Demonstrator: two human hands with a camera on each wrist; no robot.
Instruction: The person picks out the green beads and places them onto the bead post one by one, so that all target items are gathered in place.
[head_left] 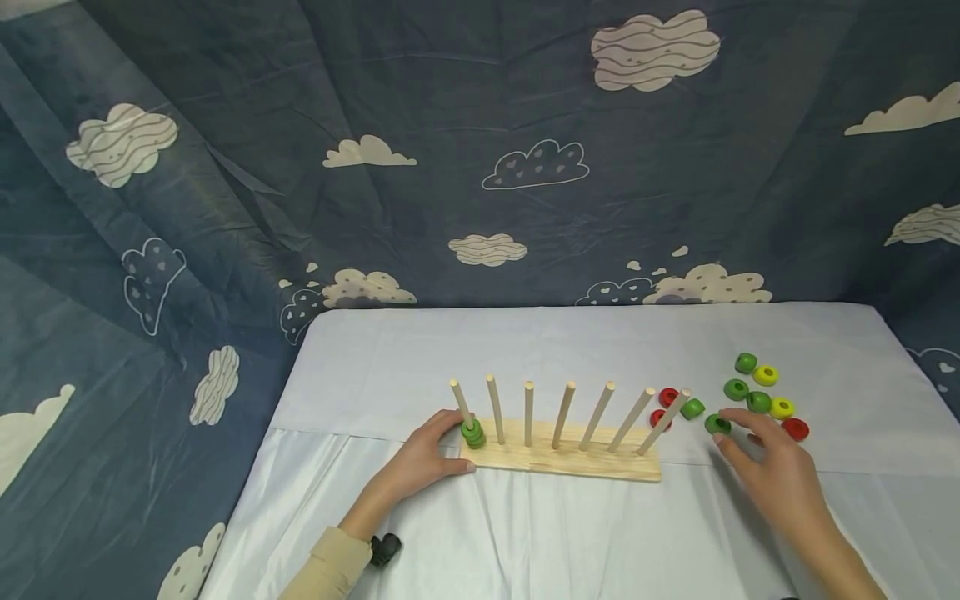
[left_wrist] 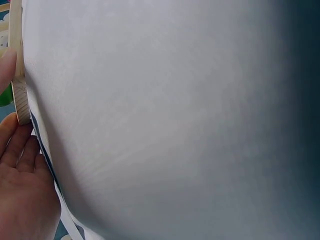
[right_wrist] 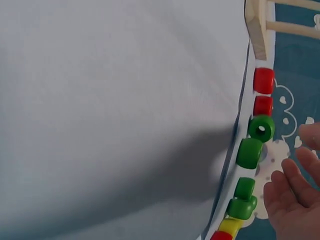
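A wooden peg board (head_left: pixel 562 462) with several upright pegs stands on the table. Green beads (head_left: pixel 472 434) are stacked at the bottom of its leftmost peg. My left hand (head_left: pixel 416 468) holds the board's left end, thumb at the front edge and fingers around the back corner; the left wrist view shows the thumb and fingers on either side of the wooden end (left_wrist: pixel 21 102). Over the loose beads at right, my right hand (head_left: pixel 783 475) has thumb and forefinger spread around a green bead (head_left: pixel 716 424). In the right wrist view the fingers (right_wrist: pixel 287 187) stand apart from the beads.
Two red beads (head_left: pixel 667 397) and a green bead (head_left: pixel 692 408) lie by the board's right end. Farther right are more green beads (head_left: pixel 737 389), yellow beads (head_left: pixel 766 375) and a red bead (head_left: pixel 796 429). A dark cloud-patterned cloth (head_left: pixel 450 100) hangs behind the white-covered table (head_left: pixel 375 358).
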